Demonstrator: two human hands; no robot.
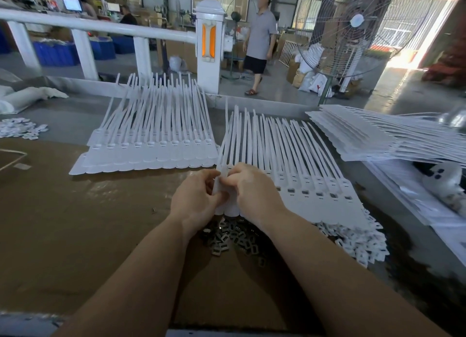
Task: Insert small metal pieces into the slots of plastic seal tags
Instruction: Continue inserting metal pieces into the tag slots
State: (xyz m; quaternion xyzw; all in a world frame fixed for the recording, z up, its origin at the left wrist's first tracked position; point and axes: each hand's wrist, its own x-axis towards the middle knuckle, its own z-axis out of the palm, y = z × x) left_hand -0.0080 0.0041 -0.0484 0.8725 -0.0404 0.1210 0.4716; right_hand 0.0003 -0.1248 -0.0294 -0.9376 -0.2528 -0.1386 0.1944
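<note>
While both hands are held over the near sheet of seal tags (310, 185), one tag (222, 182) at that sheet's left edge is gripped between them: the left hand (195, 200) is curled round its left side, the right hand (252, 188) pinches it from the right. Whether a metal piece is held in the fingers cannot be told.

Three groups of tags are counted. The near sheet shows six open slots to the right of the hands; the rest are covered. A second sheet (151, 147), left of and beyond the near sheet, carries ten heads in a row. A third group, a stack of sheets (378, 137), lies to the right of the near sheet; its count cannot be resolved.

Metal pieces (234, 238) lie in one loose heap just nearer than the near sheet, between the forearms; too many overlap to count. One pile of small white plastic parts (358, 243) touches the near sheet's right corner; another (22, 128) lies far to its left.

No legible writing is recorded on any item.
</note>
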